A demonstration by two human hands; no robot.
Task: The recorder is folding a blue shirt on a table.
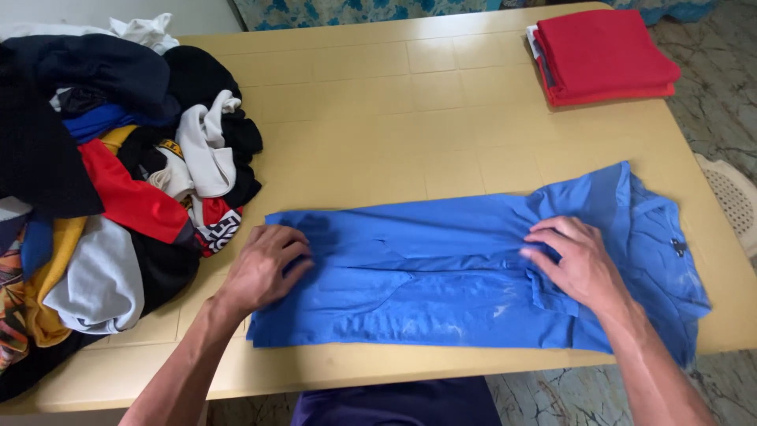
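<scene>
Blue cloth fills the near middle of the table (pixel 441 95): a blue shirt (pixel 449 268) lies flat and partly folded lengthwise, its collar end toward the right, where a corner droops over the table's edge. The left hand (pixel 264 264) rests on the shirt's left end, fingers curled loosely and pressing the fabric down, not clenched around anything. The right hand (pixel 576 260) lies palm down near the collar end, fingers bent and pinching a small ridge of the cloth at the fold line. Both forearms reach in from the near edge.

To the left, a heap of unsorted clothes (pixel 102 189) in black, navy, red, white, grey and yellow covers that end of the table and touches the shirt's left corner. At the far right corner sits a neat stack of folded red garments (pixel 607 55), well apart from the shirt. Beyond the right edge, part of a white plastic chair (pixel 733 197) shows on the marbled floor. No box, basket or other container holds any of the clothes; everything lies straight on the tan table.
</scene>
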